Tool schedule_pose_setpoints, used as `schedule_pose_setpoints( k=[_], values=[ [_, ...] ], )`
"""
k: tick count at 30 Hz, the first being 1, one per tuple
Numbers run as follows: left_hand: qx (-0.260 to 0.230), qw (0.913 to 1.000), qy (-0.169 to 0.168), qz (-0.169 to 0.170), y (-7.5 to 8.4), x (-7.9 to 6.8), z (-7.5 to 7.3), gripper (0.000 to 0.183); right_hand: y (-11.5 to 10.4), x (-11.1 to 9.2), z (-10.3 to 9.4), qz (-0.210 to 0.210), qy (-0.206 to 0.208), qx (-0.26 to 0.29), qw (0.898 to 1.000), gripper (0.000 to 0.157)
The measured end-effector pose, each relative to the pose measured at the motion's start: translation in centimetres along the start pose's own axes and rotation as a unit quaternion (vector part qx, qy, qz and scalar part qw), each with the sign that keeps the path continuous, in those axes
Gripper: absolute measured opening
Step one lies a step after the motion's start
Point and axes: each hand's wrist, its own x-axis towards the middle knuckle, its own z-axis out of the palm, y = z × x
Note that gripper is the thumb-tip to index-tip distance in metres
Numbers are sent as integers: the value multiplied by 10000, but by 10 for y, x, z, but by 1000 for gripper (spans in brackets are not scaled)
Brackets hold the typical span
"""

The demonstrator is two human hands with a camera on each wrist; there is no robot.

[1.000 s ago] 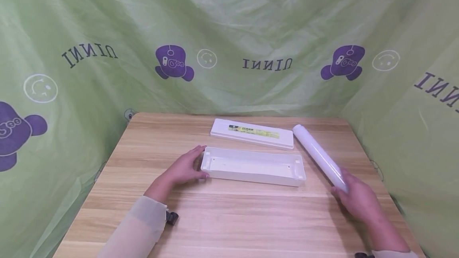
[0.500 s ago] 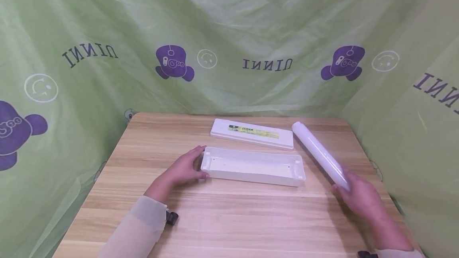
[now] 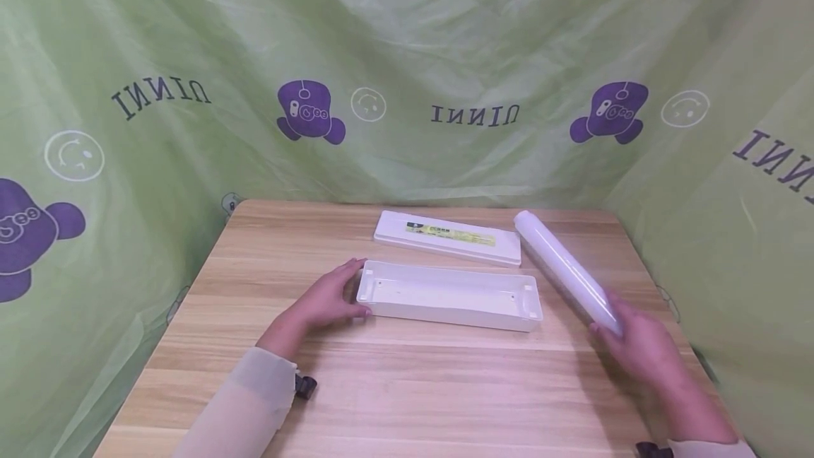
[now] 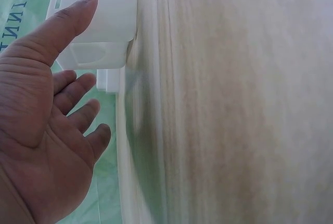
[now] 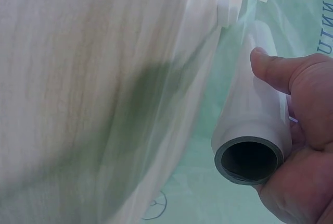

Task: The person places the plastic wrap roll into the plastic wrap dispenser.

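A long white plastic box [image 3: 448, 295], its top open, sits on the table. My left hand [image 3: 327, 295] spans the box's left end, thumb at the front corner and fingers toward the back corner. In the left wrist view, the thumb [image 4: 73, 21] lies over the box's side wall [image 4: 112, 10]. My right hand [image 3: 642, 341] grips the near end of a roll of cling film [image 3: 566, 263], held slanting above the table. The right wrist view shows the roll's dark hollow core [image 5: 250, 160] and my thumb along its side.
Behind the box lies a flat white lid [image 3: 448, 237] with a yellow-green label. The roll's far end overlaps the lid's right end in the head view. Green printed curtain [image 3: 407, 34] surrounds the wooden table [image 3: 420, 387] at the back and sides.
The far end of the roll has risen slightly and swung a little left over the lid's right end. My left hand, the box and the lid have stayed in place.
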Motion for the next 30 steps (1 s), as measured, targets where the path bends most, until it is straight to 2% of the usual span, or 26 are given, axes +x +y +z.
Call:
schedule_pose_setpoints(
  k=[7, 18, 30],
  values=[
    [34, 10000, 12, -12, -1, 1, 1, 114, -2, 2, -1, -218, 206, 45, 9995, 85],
    [-6, 10000, 19, -63, -2, 0, 2, 115, -3, 3, -4, -115, 209, 174, 9996, 86],
    [-43, 10000, 27, -65, 0, -1, 2, 115, -7, 6, -5, -385, 417, 195, 9982, 83]
  ],
)
